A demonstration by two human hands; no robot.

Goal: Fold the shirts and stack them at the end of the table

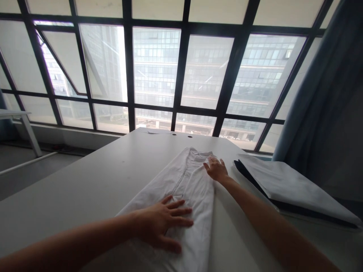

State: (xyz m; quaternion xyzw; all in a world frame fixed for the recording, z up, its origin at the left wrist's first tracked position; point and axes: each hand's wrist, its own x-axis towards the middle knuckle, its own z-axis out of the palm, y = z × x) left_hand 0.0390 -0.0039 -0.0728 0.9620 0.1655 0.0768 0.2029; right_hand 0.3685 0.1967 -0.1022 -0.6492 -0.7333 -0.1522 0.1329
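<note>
A white shirt point(195, 189) lies lengthwise on the white table point(99, 173), its collar end pointing toward the windows. Its sides look folded inward, making a long narrow shape. My left hand point(161, 223) rests flat on the middle of the shirt, fingers spread. Farther up, my right hand point(217, 169) lies on the right shoulder edge near the collar, with its fingers apart. Neither hand grips the cloth. The near end of the shirt runs out of the bottom of the view, partly behind my left forearm.
On the right is a stack of folded white and dark cloth point(295, 185). A blue curtain point(309, 94) hangs behind it. Two dark round holes and a thin white sheet point(157, 131) are at the table's far end. Another white table point(28, 128) stands at left.
</note>
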